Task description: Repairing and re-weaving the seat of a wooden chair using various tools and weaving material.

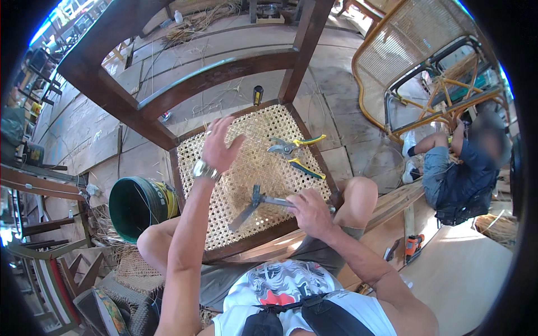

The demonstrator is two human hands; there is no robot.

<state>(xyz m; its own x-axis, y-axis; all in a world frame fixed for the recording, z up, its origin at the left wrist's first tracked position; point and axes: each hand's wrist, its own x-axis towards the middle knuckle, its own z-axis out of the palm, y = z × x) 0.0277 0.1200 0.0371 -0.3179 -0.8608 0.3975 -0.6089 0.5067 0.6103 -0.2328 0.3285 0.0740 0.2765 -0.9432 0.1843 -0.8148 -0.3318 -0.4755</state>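
A dark wooden chair (pixel 168 95) stands in front of me, its seat filled with pale woven cane (pixel 252 168). My left hand (pixel 219 145), with a wristwatch, hovers open over the upper left of the cane seat, fingers spread. My right hand (pixel 311 211) grips the handle of a metal hammer (pixel 252 204) whose head rests on the lower middle of the cane. Yellow-handled pruning shears (pixel 294 152) lie on the seat's upper right, apart from both hands.
A green bucket (pixel 137 204) stands left of the chair by my knee. A small dark-and-yellow tool (pixel 258 94) lies on the plank floor beyond the seat. Another person (pixel 465 173) sits at the right beside a rattan chair frame (pixel 414 67). An orange tool (pixel 413 246) lies lower right.
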